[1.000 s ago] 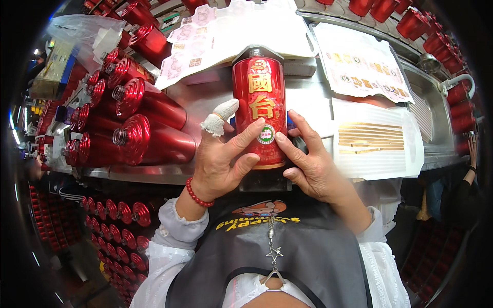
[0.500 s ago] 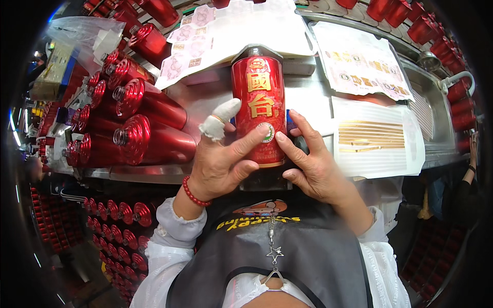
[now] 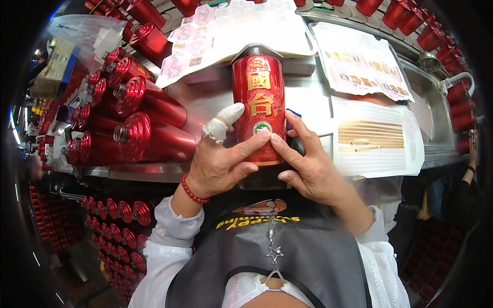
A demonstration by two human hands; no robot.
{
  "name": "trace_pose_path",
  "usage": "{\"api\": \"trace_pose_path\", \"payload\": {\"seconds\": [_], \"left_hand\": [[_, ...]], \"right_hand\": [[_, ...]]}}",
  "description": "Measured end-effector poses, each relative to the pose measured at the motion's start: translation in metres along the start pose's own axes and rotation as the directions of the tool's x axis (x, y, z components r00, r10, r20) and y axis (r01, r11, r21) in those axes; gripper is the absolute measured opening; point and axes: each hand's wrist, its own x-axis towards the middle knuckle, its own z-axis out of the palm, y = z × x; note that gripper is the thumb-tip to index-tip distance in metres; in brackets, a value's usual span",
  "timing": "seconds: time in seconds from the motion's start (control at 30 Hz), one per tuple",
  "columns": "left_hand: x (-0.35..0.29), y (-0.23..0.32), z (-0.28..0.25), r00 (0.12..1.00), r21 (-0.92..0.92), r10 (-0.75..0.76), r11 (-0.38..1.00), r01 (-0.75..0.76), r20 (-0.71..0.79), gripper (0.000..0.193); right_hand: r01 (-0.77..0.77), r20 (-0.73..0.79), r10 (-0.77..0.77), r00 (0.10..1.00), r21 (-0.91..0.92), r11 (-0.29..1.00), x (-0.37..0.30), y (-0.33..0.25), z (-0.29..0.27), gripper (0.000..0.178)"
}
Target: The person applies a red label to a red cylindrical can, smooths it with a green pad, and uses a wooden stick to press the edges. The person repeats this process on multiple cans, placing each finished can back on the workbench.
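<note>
A red bottle (image 3: 258, 102) with large gold characters lies on its back in a dark cradle, its neck pointing away from me. Low on its front sits a small round green-and-white sticker (image 3: 263, 126). A fingertip of my left hand (image 3: 214, 160) presses the sticker's lower edge, and another finger, wrapped in white cloth, points up beside the bottle. My right hand (image 3: 314, 167) meets it there with one fingertip, while other fingers reach along the bottle's right side. Both hands have their fingers spread and neither grips the bottle.
Several red bottles (image 3: 159, 143) lie stacked at the left. Printed sticker sheets (image 3: 239, 38) are spread behind the bottle; another sheet (image 3: 359, 61) and a sheet of gold strips (image 3: 372, 136) lie at the right. Beyond them is a metal sink (image 3: 441, 123).
Both hands have shifted slightly, and the fingertips now meet just below the sticker's middle. Earlier, the left fingertip lay over the sticker and the right one beside it.
</note>
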Motion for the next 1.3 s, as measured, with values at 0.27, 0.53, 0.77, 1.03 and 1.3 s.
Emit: {"api": "trace_pose_path", "payload": {"seconds": [0.27, 0.53, 0.77, 1.03, 1.3], "left_hand": [[-0.008, 0.001, 0.007, 0.898, -0.255, -0.425, 0.886, 0.388, -0.111, 0.063], [-0.001, -0.019, 0.019, 0.879, -0.353, -0.475, 0.828, 0.436, -0.030, 0.072], [-0.011, -0.018, 0.019, 0.859, -0.334, -0.512, 0.812, 0.479, -0.014, 0.077], [-0.011, -0.017, 0.017, 0.830, -0.458, -0.557, 0.741, 0.490, -0.013, 0.064], [-0.004, -0.013, 0.018, 0.821, -0.290, -0.568, 0.795, 0.532, -0.051, 0.048]], "right_hand": [[-0.098, -0.041, 0.100, 0.994, 0.046, 0.994, -0.004, 0.003, 0.001, 0.070], [-0.114, -0.024, 0.114, 0.993, 0.022, 0.993, -0.004, 0.003, 0.003, 0.076], [-0.088, -0.002, 0.088, 0.996, -0.019, 0.996, -0.006, 0.005, 0.003, 0.075], [-0.105, 0.015, 0.105, 0.994, -0.017, 0.994, -0.005, 0.002, 0.000, 0.074], [-0.110, 0.034, 0.111, 0.993, -0.035, 0.993, -0.006, 0.005, 0.001, 0.071]]}}
